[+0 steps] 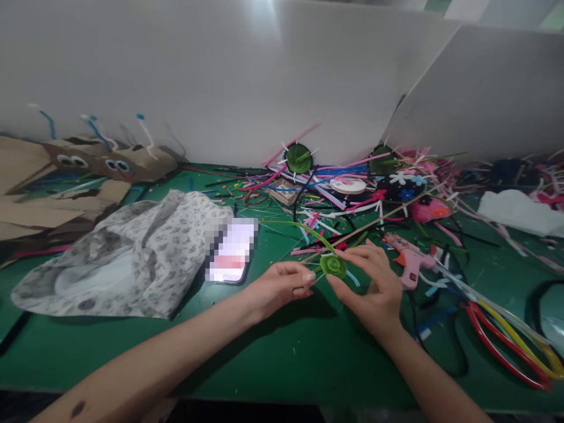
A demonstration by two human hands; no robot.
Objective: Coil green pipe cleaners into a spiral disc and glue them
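A green pipe cleaner coil [333,267], wound into a flat spiral, is held just above the table between my two hands. One long green tail [304,224] arcs from it up and to the left. My right hand [374,285] grips the coil's right side between thumb and fingertips. Left of the coil, my left hand [291,283] is closed in a pinch near thin strands by the coil's edge; what exactly sits between its fingertips is too small to make out. Right of my right hand lies a pink glue gun [409,261].
Red-and-yellow-handled scissors [506,346] lie at the right. A phone [229,252] and a patterned cloth [145,252] are on the left, with brown paper shapes with googly eyes [117,164] behind. Scattered pipe cleaners [326,191] and a pink pom-pom-like piece [429,208] cover the back.
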